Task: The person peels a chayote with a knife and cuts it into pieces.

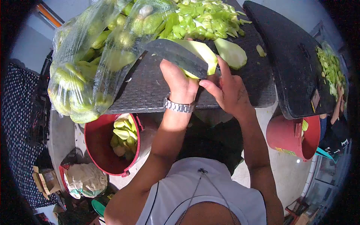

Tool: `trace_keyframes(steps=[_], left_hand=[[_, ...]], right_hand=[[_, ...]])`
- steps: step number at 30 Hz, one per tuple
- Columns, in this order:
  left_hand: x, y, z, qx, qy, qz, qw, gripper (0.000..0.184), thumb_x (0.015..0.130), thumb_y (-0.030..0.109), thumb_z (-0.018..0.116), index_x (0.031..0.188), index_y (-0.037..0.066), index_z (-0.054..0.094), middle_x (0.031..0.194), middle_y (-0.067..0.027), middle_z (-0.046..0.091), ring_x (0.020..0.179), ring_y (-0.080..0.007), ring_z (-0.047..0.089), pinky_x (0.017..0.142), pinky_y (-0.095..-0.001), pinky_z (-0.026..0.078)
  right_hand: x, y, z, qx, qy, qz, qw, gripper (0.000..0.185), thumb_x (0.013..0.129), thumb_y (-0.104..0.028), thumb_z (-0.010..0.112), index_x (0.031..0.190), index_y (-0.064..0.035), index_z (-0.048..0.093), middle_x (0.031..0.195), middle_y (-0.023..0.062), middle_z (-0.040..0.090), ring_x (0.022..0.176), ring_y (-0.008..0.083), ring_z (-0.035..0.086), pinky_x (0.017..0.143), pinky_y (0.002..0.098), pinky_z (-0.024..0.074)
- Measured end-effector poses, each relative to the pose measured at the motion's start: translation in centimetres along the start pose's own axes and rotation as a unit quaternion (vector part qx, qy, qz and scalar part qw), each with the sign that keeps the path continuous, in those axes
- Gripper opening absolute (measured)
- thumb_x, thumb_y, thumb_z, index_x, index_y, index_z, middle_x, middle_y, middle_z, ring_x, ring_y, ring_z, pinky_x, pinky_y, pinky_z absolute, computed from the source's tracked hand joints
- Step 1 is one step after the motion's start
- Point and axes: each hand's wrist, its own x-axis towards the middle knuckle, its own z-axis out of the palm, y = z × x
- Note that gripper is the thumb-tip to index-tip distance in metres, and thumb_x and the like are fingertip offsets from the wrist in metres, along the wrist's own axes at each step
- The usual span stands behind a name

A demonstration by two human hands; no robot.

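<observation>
Head camera shows me a peeled fruit (200,51) above the near side of the dark woven counter (150,88), between the two hands. Its exposed flesh is pale green and moist-looking, cut into long flat facets with distinct edges, and bright light falls across it. A broad, dark-bladed knife (176,56) lies across its near side and hides part of it; the tip points up and to the left, past the fruit.

I see the left hand (178,80) turned palm up, closed around the fruit from below, thumb raised beside the blade. The fingers are mostly hidden behind blade and fruit. A metal watch (179,106) circles that wrist. The right hand (233,92) comes in from the other side, gripping the knife at its heel end, with the index finger stretched towards the fruit and the thumb by the base of the blade; the handle itself is hidden from me. Both forearms reach forward from the body and angle inwards.

Just beyond, another peeled piece (231,53) rests on the counter, near a heap of green peelings (206,18). To the left, a clear plastic bag (80,78) of green fruit hangs partly over the edge, above a red bucket (98,140) holding pale green pieces.
</observation>
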Motion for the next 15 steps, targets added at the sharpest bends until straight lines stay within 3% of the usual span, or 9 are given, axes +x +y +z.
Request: trace_keyframes(steps=[4,8,14,15], left_hand=[[-0.1,-0.1,-0.3,-0.024,-0.009,-0.011,1.0,0.034,0.104,0.026,0.045,0.122,0.002,0.061,0.112,-0.0124,0.069,0.1,-0.0275,0.069,0.091,-0.0425,0.057],[-0.1,-0.8,-0.9,-0.017,0.014,0.011,1.0,0.026,0.092,0.014,0.057,0.114,0.001,0.061,0.104,-0.0105,0.069,0.095,-0.0269,0.071,0.086,-0.0407,0.058],[0.6,-2.3,-1.9,-0.035,-0.007,0.104,0.994,0.04,0.088,0.012,0.06,0.125,-0.005,0.055,0.111,-0.0162,0.069,0.097,-0.0271,0.07,0.087,-0.0398,0.059],[0.8,-2.4,-1.7,-0.04,-0.007,0.123,0.992,0.043,0.088,0.012,0.06,0.127,-0.006,0.054,0.113,-0.017,0.068,0.097,-0.0275,0.07,0.087,-0.04,0.059]], right_hand=[[0.2,-0.2,0.2,-0.007,0.013,0.015,1.0,0.073,0.095,-0.043,0.071,0.143,-0.0009,0.036,0.079,0.0199,0.07,0.076,0.0446,0.071,0.064,0.0516,0.0563],[1.2,0.9,1.8,0.054,0.067,0.05,0.995,0.062,0.096,-0.044,0.069,0.137,-0.005,0.044,0.086,0.0235,0.071,0.082,0.0489,0.07,0.069,0.0542,0.0556],[3.0,-1.2,3.0,0.124,0.11,0.143,0.976,0.049,0.1,-0.048,0.061,0.121,-0.0037,0.056,0.098,0.0284,0.071,0.093,0.0508,0.069,0.079,0.0555,0.0543],[3.5,-1.2,3.4,0.133,0.126,0.132,0.974,0.05,0.1,-0.05,0.06,0.118,-0.0029,0.057,0.096,0.0266,0.071,0.088,0.0482,0.07,0.075,0.0532,0.0548]])
